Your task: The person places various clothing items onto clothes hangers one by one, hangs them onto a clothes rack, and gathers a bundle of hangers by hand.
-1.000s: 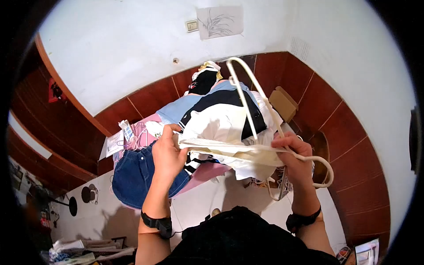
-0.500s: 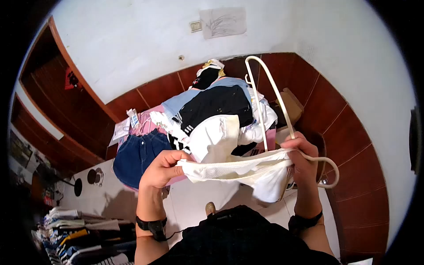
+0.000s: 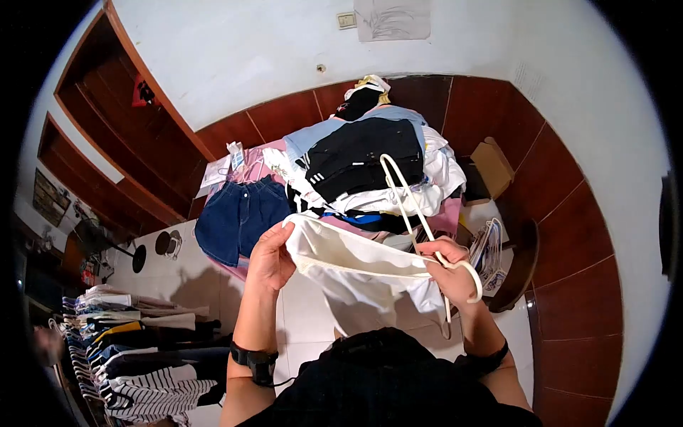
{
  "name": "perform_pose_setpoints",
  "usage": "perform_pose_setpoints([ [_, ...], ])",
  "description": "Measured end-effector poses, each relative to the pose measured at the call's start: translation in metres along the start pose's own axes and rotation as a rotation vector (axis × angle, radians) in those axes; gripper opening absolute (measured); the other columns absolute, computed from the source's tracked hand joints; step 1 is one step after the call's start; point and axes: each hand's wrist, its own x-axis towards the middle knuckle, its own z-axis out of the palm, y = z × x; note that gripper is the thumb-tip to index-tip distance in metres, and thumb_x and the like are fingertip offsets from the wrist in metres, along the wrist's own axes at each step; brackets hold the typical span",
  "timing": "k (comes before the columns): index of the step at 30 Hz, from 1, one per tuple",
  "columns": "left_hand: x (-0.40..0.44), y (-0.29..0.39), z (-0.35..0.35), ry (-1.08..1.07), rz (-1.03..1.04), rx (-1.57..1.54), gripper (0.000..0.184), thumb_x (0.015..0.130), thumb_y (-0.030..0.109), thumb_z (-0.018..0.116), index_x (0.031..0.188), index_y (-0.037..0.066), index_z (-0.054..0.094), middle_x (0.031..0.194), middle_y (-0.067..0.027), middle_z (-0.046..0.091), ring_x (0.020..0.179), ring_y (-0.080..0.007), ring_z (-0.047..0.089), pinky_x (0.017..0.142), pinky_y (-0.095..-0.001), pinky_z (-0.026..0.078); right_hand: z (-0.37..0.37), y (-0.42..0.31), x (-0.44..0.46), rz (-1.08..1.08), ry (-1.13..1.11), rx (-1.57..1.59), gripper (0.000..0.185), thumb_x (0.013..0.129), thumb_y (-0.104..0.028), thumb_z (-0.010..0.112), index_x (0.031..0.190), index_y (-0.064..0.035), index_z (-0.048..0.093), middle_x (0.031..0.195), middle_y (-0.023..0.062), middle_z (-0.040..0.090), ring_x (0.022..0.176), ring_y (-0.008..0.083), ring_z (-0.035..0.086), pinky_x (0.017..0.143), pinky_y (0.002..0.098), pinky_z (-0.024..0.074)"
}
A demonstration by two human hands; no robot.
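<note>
A white garment (image 3: 356, 263) hangs between my hands, its waistband-like edge stretched and its opening facing up. My left hand (image 3: 272, 257) pinches the garment's left end. My right hand (image 3: 453, 270) is closed round a cream hanger (image 3: 410, 196) and the garment's right end together. The hanger's hook sticks out to the right below my fingers, and its long frame points up and away. Whether the hanger is inside the garment cannot be made out.
Beyond my hands, a pile of clothes (image 3: 366, 160) covers a pink-covered surface, with a denim garment (image 3: 242, 213) at its left. An open cardboard box (image 3: 491, 167) and hangers (image 3: 487, 256) are at the right. Clothes hang on a rack (image 3: 142, 356) at lower left.
The garment has spread open and hangs lower. My right hand and the hanger have moved left, and the hanger's far end has dropped. The view has shifted, showing more of the clothes rack.
</note>
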Motion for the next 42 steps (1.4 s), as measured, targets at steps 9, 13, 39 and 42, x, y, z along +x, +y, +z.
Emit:
perform_pose_setpoints([
  [9, 0.02, 0.002, -0.015, -0.054, 0.032, 0.295, 0.014, 0.09, 0.016, 0.068, 0.093, 0.002, 0.069, 0.085, -0.0041, 0.071, 0.072, -0.0113, 0.066, 0.068, -0.0259, 0.053, -0.022, -0.024, -0.016, 0.003, 0.004, 0.217, 0.038, 0.09, 0.003, 0.056, 0.128, 0.0026, 0.054, 0.097, 0.0015, 0.059, 0.075, 0.0042, 0.052, 0.066, 0.0179, 0.0439],
  [13, 0.029, 0.007, -0.038, -0.016, 0.056, 0.484, 0.013, 0.089, 0.017, 0.071, 0.085, 0.005, 0.069, 0.079, -0.0008, 0.069, 0.066, -0.008, 0.061, 0.063, -0.024, 0.048, -0.014, -0.022, -0.01, -0.119, 0.015, 0.202, 0.039, 0.093, 0.0, 0.052, 0.132, 0.0025, 0.05, 0.1, 0.0043, 0.059, 0.073, 0.0057, 0.054, 0.065, 0.0193, 0.0471],
  [39, 0.049, 0.018, -0.083, 0.07, 0.15, 0.38, 0.014, 0.094, 0.013, 0.062, 0.102, 0.005, 0.069, 0.092, -0.0043, 0.071, 0.079, -0.0128, 0.067, 0.071, -0.0292, 0.055, 0.001, -0.056, 0.047, -0.735, 0.327, -1.223, 0.029, 0.067, -0.034, 0.081, 0.07, -0.01, 0.065, 0.073, 0.0055, 0.058, 0.071, 0.0251, 0.059, 0.072, 0.0396, 0.0457],
  [42, 0.047, 0.017, -0.089, 0.058, 0.152, 0.356, 0.014, 0.094, 0.013, 0.063, 0.102, 0.004, 0.07, 0.091, -0.0037, 0.071, 0.078, -0.0125, 0.067, 0.071, -0.0291, 0.055, -0.001, -0.044, 0.044, -0.763, 0.447, -1.063, 0.024, 0.068, -0.027, 0.081, 0.076, -0.0091, 0.067, 0.071, 0.0056, 0.061, 0.064, 0.022, 0.061, 0.061, 0.035, 0.0469],
])
